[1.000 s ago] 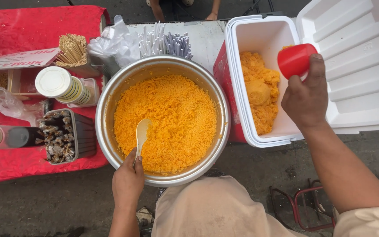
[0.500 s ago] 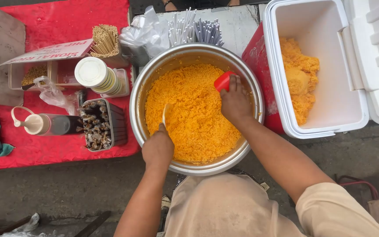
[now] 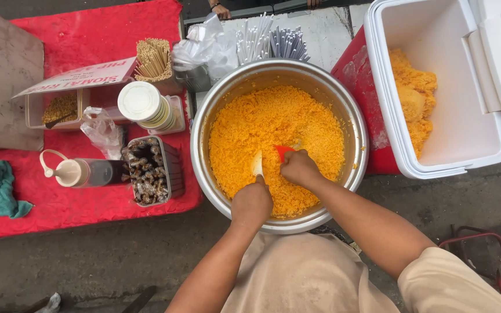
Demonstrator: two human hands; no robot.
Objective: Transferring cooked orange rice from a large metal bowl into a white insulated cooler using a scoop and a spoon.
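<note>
Hands deep in yellow rice

Rice (image 3: pixel 273 130) fills a metal bowl (image 3: pixel 352 124) between a red worktop (image 3: pixel 82 197) and an open cooler (image 3: pixel 436 87) — the left hand (image 3: pixel 251 204) closed on a pale spoon (image 3: pixel 257 164), the right hand (image 3: pixel 298 168) gripping a red cup (image 3: pixel 283 151), both pressed into the grains.

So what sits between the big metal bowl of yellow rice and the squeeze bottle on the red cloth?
In the head view, a dark tray of brown skewered pieces lies between the bowl and the bottle.

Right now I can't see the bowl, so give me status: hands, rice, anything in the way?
Left hand shut on white paddle. Right hand shut on red cup, pressed into yellow rice. Metal bowl unobstructed.
</note>
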